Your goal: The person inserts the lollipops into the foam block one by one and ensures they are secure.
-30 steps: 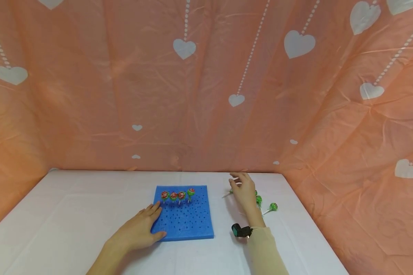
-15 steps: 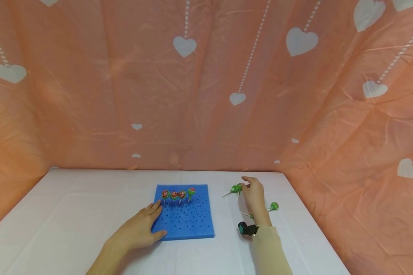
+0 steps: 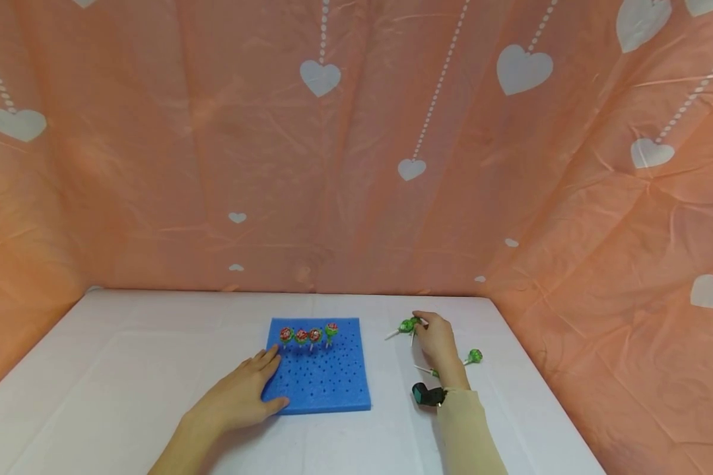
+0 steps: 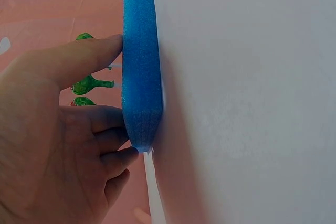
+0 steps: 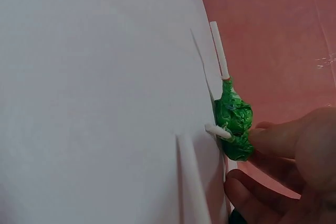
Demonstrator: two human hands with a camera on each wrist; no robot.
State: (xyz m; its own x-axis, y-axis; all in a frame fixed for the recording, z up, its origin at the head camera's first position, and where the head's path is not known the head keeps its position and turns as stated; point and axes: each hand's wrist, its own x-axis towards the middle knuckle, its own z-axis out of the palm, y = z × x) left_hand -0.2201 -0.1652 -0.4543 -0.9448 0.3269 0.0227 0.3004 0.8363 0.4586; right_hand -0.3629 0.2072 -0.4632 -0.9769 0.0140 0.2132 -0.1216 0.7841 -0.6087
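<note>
A blue foam board point(image 3: 327, 379) with many small holes lies on the table. Several lollipops point(image 3: 301, 336) with red and green wrappers stand upright in a row near its far edge. My left hand point(image 3: 240, 396) rests on the board's left edge, thumb and fingers spread; in the left wrist view the thumb touches its top face. To the right of the board, my right hand point(image 3: 440, 343) pinches the green wrapped head of a lollipop point(image 5: 239, 148) between thumb and fingers. Another lollipop point(image 5: 233, 108) lies against it, its white stick pointing away.
More green lollipops lie on the white tabletop point(image 3: 154, 369): one lollipop point(image 3: 474, 356) right of my right wrist, another lollipop point(image 3: 434, 373) partly hidden by it. A peach curtain point(image 3: 356, 165) with white hearts encloses the back and sides.
My right hand has moved right and slightly toward me, its fingers now closed on a lollipop head. The left hand and board have stayed in place.
</note>
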